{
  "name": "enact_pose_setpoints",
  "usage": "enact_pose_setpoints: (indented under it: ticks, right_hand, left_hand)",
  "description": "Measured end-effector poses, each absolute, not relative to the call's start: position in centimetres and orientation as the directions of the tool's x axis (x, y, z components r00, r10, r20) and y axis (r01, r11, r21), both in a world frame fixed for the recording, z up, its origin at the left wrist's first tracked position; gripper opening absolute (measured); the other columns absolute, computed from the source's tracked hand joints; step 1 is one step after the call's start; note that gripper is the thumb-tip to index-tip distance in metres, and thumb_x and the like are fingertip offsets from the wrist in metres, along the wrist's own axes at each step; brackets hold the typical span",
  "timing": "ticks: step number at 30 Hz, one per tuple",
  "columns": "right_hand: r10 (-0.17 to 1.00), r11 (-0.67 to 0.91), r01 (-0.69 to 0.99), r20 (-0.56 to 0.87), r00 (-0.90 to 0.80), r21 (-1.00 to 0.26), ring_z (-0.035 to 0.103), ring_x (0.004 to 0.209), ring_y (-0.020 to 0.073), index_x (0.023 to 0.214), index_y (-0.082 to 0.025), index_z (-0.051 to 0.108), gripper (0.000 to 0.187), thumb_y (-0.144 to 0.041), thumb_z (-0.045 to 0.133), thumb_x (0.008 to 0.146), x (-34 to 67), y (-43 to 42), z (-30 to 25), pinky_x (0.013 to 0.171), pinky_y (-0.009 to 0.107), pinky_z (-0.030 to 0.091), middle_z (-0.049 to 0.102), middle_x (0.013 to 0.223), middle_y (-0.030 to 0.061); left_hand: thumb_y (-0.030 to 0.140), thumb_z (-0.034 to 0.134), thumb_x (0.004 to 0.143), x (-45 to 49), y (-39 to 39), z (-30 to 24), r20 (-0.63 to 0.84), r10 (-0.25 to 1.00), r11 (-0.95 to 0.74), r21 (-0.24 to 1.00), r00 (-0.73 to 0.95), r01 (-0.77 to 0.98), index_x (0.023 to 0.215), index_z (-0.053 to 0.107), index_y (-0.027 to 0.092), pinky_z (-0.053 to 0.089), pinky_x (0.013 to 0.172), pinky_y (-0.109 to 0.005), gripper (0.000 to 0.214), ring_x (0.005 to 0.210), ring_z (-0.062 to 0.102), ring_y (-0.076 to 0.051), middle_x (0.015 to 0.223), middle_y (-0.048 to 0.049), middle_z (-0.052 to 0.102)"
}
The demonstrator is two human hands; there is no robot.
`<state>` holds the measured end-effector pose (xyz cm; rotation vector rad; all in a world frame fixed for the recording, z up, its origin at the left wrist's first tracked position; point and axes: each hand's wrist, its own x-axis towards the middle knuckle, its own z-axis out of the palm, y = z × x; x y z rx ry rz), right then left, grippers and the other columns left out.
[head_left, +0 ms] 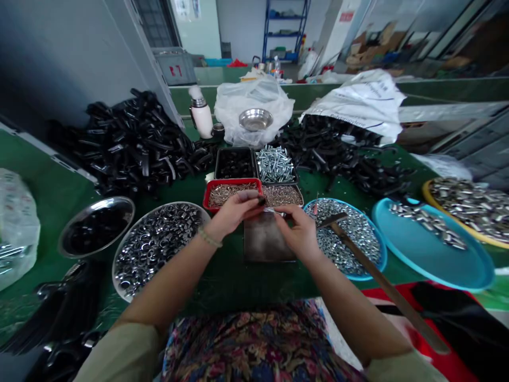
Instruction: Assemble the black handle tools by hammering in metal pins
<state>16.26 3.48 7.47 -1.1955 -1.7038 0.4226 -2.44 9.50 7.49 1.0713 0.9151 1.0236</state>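
Note:
My left hand point(234, 213) is closed in a pinch, with a small black part point(261, 201) at its fingertips. My right hand point(298, 232) is also closed, its thumb and fingers gripping a small slim silver piece point(273, 211) that points toward the left fingertips. The two hands almost meet above a flat dark metal plate point(268, 241). Behind them stand a red tray point(204, 199) of copper-coloured pins and another tray of small rivets point(280, 195). A black tray of dark parts point(235, 163) and a pile of silver bolts point(274, 163) lie just beyond.
A hammer point(382, 278) rests across a blue tray of small metal parts point(350, 239). On the left are a tray of shiny rings point(159, 244) and a steel bowl point(66, 249). Piles of black handles point(143, 143) lie farther back, near a flask point(202, 118) and a plastic bag point(226, 106).

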Motion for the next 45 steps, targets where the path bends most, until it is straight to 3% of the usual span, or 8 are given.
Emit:
enact_pose_setpoints:
  ticks: [8,11,19,25,31,36,41,45]
  right_hand:
    - [0.782,0.581,0.617,0.573,-0.244,-0.531,0.063,0.09,0.025,0.099,-0.02,0.066,0.019,-0.021,0.051,0.088,14.1,1.5,5.7,0.085,0.043,0.052,0.067,0.092,0.0114]
    - [0.816,0.575,0.484,0.503,-0.285,-0.659,0.06,0.097,0.0243,0.118,-0.021,0.06,0.033,-0.023,0.056,0.086,14.1,0.5,5.5,0.087,0.042,0.052,0.063,0.106,0.0121]
    - [0.966,-0.058,-0.142,-0.019,-0.258,-0.988,0.051,0.05,0.011,0.082,-0.023,0.05,0.027,-0.049,0.054,0.087,13.3,-1.5,3.8,0.048,0.024,0.047,0.054,0.063,-0.0041]
    - [0.964,0.169,0.201,0.12,-0.236,-0.965,0.065,0.074,0.0174,0.103,-0.026,0.061,0.026,-0.038,0.066,0.081,12.2,-3.2,3.8,0.066,0.03,0.055,0.066,0.085,0.0021]
    - [0.977,-0.046,-0.025,-0.04,-0.211,-0.999,0.069,0.07,0.0164,0.105,-0.023,0.058,0.027,-0.041,0.06,0.085,13.3,-3.7,3.4,0.069,0.034,0.059,0.067,0.082,0.001]
    - [0.978,-0.022,-0.043,-0.012,-0.209,-0.999,0.07,0.075,0.0157,0.098,-0.022,0.058,0.021,-0.037,0.061,0.084,14.3,-4.1,2.9,0.074,0.033,0.058,0.068,0.087,0.0014]
    - [0.964,0.124,0.093,0.098,-0.247,-0.988,0.07,0.083,0.0155,0.104,-0.024,0.059,0.016,-0.026,0.051,0.091,15.3,-5.4,3.1,0.078,0.031,0.056,0.068,0.097,0.0027]
    - [0.803,0.44,0.233,0.264,-0.535,-0.867,0.066,0.098,0.0157,0.113,-0.023,0.061,0.026,-0.018,0.046,0.092,16.4,-6.5,4.1,0.087,0.03,0.053,0.068,0.105,0.0056]
  left_hand:
    - [0.023,0.08,0.065,0.1,1.2,5.5,-0.06,0.989,0.12,0.869,0.138,-0.48,0.109,0.066,0.02,0.045,0.102,-0.037,0.046,0.106,0.062,-0.019,0.114,-0.005,0.068]
    - [0.023,0.079,0.066,-0.6,0.0,5.6,-0.021,0.998,0.05,0.877,0.066,-0.477,0.106,0.066,0.021,0.048,0.098,-0.036,0.043,0.1,0.064,-0.018,0.109,-0.0035,0.068]
    - [0.024,0.07,0.074,-2.6,-3.5,6.4,-0.261,0.933,0.357,0.768,0.25,-0.532,0.093,0.064,0.019,0.054,0.078,-0.028,0.021,0.075,0.065,-0.012,0.087,-0.0016,0.068]
    - [0.023,0.062,0.08,-4.8,-3.9,5.1,0.044,0.985,-0.077,0.978,0.167,0.196,0.113,0.061,0.022,0.047,0.094,-0.034,0.032,0.098,0.064,-0.021,0.104,-0.0053,0.068]
    - [0.022,0.043,0.09,-12.6,-0.5,4.6,0.101,0.973,-0.231,0.418,0.208,0.879,0.099,0.069,0.017,0.039,0.1,-0.044,0.028,0.107,0.055,-0.029,0.111,-0.0128,0.064]
    - [0.023,0.049,0.085,-15.4,3.0,3.5,-0.064,0.946,-0.307,0.137,0.318,0.942,0.092,0.072,0.017,0.04,0.097,-0.043,0.025,0.104,0.055,-0.03,0.108,-0.0138,0.065]
    - [0.026,0.048,0.082,-14.5,3.4,4.6,-0.065,0.958,-0.257,0.247,0.281,0.934,0.087,0.07,0.016,0.04,0.101,-0.043,0.024,0.104,0.059,-0.03,0.107,-0.0141,0.067]
    - [0.038,0.055,0.08,-10.8,1.5,6.6,-0.104,0.985,-0.028,0.682,0.135,0.731,0.093,0.063,0.02,0.049,0.092,-0.039,0.024,0.096,0.065,-0.026,0.099,-0.0071,0.071]
